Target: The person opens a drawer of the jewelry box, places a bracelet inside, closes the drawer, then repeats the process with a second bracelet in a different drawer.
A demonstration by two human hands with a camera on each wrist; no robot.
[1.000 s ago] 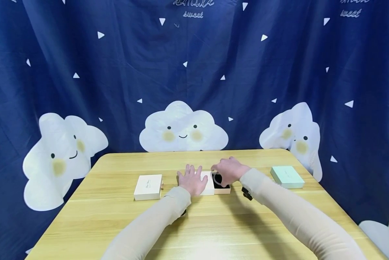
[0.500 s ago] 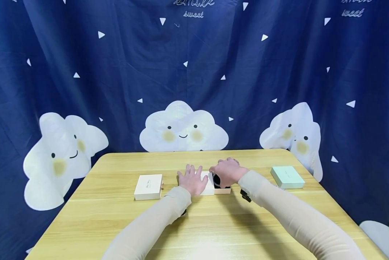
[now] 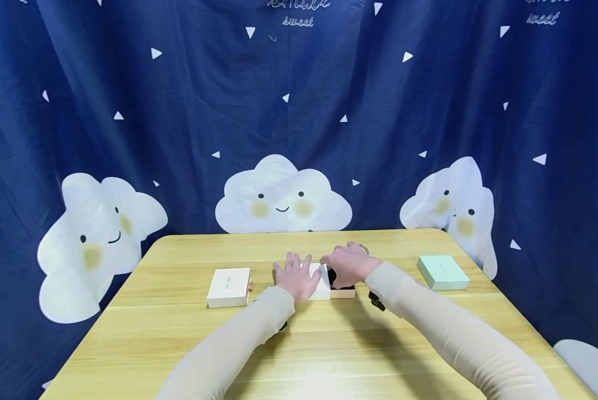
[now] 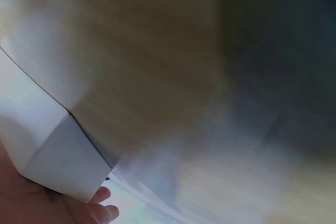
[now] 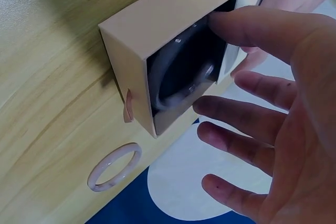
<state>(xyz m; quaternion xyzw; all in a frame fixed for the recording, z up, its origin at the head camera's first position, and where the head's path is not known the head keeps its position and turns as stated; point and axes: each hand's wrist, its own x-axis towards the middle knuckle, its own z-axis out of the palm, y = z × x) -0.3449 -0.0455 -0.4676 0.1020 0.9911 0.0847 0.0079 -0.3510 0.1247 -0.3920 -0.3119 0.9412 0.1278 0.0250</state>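
Tabletop point(image 3: 179, 333) wood, blue cloud curtain point(image 3: 129, 139) behind. We count three boxes, one bangle point(image 5: 114, 167). Hands: left point(image 3: 295, 278) flat on drawer box point(image 5: 157, 51), right point(image 3: 346, 265) fingers relaxed, gripping nothing.

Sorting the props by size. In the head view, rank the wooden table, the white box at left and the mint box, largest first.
1. wooden table
2. white box and mint box: they look alike in size, so no ranking.

drawer box point(image 3: 341, 290) between two boxes point(image 3: 228, 287)

Bangle point(image 5: 114, 167) just behind open box point(image 5: 157, 51); table point(image 3: 329, 355) front free.
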